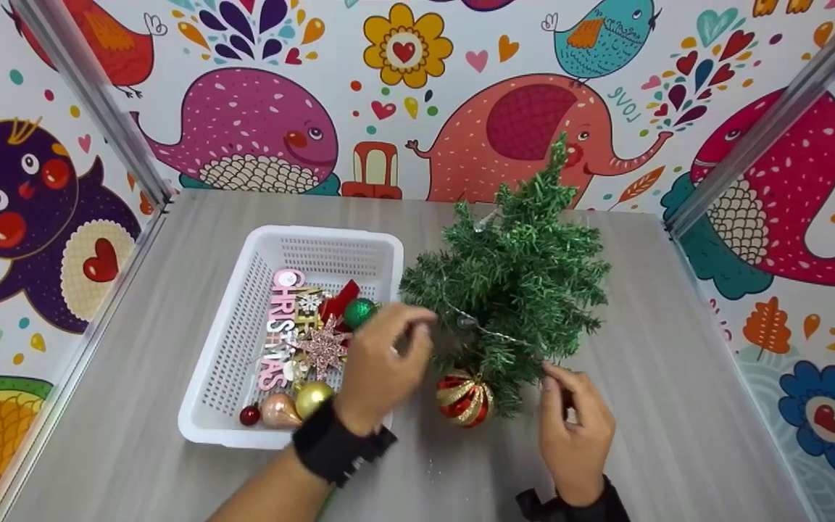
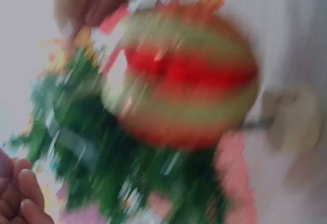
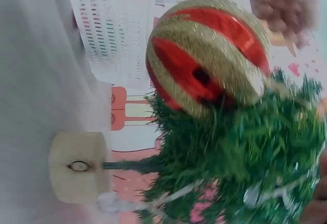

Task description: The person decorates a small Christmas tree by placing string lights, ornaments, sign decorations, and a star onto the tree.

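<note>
Lower left: basket (image 1: 232, 438), corralling ornaments (image 1: 323, 346) within reach | centre: left hand (image 1: 388, 366), loosely curled, seemingly empty | lower centre: striped ball (image 1: 465, 399), hanging low on tree (image 1: 533, 268) | lower right: right hand (image 1: 583, 438), apparently pinching light string (image 1: 467, 321), perhaps keeping it taut

Head cam sits up above the left hand (image 1: 388, 362) and right hand (image 1: 575, 428), facing forward and down, wide enough to catch the wall (image 1: 403, 130) past them. Wrist cams are super close and rolled sideways, opposite ways. Both share the striped ornament (image 1: 464, 400) between the hands, plus the tree (image 1: 526, 268) behind it.
</note>
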### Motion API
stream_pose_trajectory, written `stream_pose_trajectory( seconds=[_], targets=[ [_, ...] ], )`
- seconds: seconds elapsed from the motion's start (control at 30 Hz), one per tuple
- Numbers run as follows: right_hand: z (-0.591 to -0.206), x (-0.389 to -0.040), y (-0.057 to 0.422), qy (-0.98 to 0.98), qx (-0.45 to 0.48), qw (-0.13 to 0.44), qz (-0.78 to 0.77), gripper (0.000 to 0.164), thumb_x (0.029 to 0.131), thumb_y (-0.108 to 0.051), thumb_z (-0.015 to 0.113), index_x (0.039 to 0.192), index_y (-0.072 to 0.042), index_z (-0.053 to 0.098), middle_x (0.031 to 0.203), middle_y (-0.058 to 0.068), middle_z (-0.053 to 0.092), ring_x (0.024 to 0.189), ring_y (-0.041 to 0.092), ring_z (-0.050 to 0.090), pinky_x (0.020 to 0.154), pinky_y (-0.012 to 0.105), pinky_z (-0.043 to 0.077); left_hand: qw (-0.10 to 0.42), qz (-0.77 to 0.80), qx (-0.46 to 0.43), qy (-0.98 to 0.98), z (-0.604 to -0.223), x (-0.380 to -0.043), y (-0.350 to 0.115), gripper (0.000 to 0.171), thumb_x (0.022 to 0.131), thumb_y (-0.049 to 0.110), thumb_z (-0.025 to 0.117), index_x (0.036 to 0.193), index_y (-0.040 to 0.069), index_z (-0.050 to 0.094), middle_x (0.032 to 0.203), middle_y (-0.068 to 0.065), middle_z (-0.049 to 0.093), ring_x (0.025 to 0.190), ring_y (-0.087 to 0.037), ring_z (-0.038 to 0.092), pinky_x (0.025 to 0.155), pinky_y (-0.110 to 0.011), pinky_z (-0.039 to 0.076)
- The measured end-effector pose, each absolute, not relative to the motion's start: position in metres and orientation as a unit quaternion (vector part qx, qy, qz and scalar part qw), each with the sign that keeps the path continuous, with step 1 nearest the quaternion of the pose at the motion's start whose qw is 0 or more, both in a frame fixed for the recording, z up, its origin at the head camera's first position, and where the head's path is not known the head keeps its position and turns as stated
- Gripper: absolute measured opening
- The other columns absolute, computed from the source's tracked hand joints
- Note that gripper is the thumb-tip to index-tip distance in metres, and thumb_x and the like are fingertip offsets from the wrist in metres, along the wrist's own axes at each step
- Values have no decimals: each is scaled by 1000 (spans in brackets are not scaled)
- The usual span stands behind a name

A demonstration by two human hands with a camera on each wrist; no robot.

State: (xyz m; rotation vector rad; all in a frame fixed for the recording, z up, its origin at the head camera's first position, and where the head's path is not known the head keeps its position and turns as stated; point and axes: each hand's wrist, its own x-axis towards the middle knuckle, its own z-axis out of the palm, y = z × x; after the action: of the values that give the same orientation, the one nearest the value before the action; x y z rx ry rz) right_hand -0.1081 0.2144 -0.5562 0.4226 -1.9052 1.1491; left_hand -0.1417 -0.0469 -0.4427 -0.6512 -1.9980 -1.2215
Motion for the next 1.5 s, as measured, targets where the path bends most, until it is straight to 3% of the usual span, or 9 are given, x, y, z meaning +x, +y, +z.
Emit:
stream_pose_trajectory(
  seconds=[0.1, 0.27, 0.43, 0.53, 0.7, 0.97, 1.2, 1.33, 1.5],
  targets=[
    [-510, -94, 209, -764, 121, 413, 480, 24, 87, 12, 57, 107, 6, 67, 77, 11, 59, 59, 5, 46, 56, 19, 35, 316, -475, -177, -802, -430, -161, -72, 14, 87, 2, 57, 98, 4, 67, 90, -6, 70, 61, -10, 56, 59, -20, 50],
    [-518, -96, 231, -783, 19, 356, 511, 21, 97, -4, 51, 113, -1, 65, 77, 3, 55, 58, 4, 36, 58, 21, 28, 210, -377, -71, -900, -441, -203, -103, 25, 90, 16, 60, 114, 10, 66, 104, -5, 66, 88, -18, 62, 78, -33, 52],
    [-530, -98, 246, -797, -84, 331, 498, 21, 99, -16, 52, 111, -7, 67, 78, 3, 58, 57, 10, 44, 57, 22, 34, 89, -232, -71, -966, -480, -225, -115, 44, 87, 25, 67, 126, 7, 59, 121, -15, 60, 108, -34, 58, 92, -48, 48],
    [-534, -97, 248, -795, -116, 337, 491, 19, 98, -14, 54, 107, -5, 68, 76, 4, 59, 54, 12, 45, 52, 21, 35, 37, -180, -87, -979, -498, -224, -116, 52, 82, 28, 73, 127, 5, 58, 117, -18, 59, 105, -38, 57, 88, -52, 48],
    [-538, -95, 250, -789, -126, 336, 499, 17, 97, -12, 56, 104, -5, 69, 74, 1, 59, 52, 12, 45, 48, 22, 36, 13, -151, -102, -983, -514, -221, -113, 56, 72, 25, 82, 121, 6, 61, 111, -19, 59, 102, -41, 58, 81, -55, 50],
    [-541, -97, 245, -788, -131, 308, 516, 20, 98, -18, 54, 105, -6, 68, 77, 7, 59, 59, 14, 50, 53, 22, 38, -47, -146, -102, -983, -524, -226, -112, 47, 74, 18, 80, 115, 4, 61, 111, -20, 58, 97, -40, 58, 71, -52, 52],
    [-535, -95, 237, -793, -118, 297, 518, 19, 98, -16, 54, 105, -5, 68, 77, 4, 58, 55, 14, 44, 50, 25, 33, 16, -187, -89, -978, -504, -225, -116, 53, 80, 22, 76, 126, 4, 57, 113, -19, 57, 99, -39, 59, 80, -51, 52],
    [-526, -90, 232, -797, -122, 281, 520, 19, 98, -17, 54, 104, -8, 69, 77, 4, 59, 58, 14, 47, 50, 26, 35, 80, -217, -74, -970, -478, -213, -115, 56, 87, 26, 71, 135, 7, 50, 123, -18, 54, 108, -37, 57, 88, -50, 51],
    [-507, -83, 223, -794, -113, 284, 526, 17, 98, -16, 55, 102, -8, 69, 75, 5, 59, 62, 14, 52, 52, 25, 37, 186, -225, -77, -953, -449, -184, -106, 57, 88, 29, 69, 137, 11, 48, 128, -15, 52, 114, -34, 55, 85, -45, 54]
  ],
)
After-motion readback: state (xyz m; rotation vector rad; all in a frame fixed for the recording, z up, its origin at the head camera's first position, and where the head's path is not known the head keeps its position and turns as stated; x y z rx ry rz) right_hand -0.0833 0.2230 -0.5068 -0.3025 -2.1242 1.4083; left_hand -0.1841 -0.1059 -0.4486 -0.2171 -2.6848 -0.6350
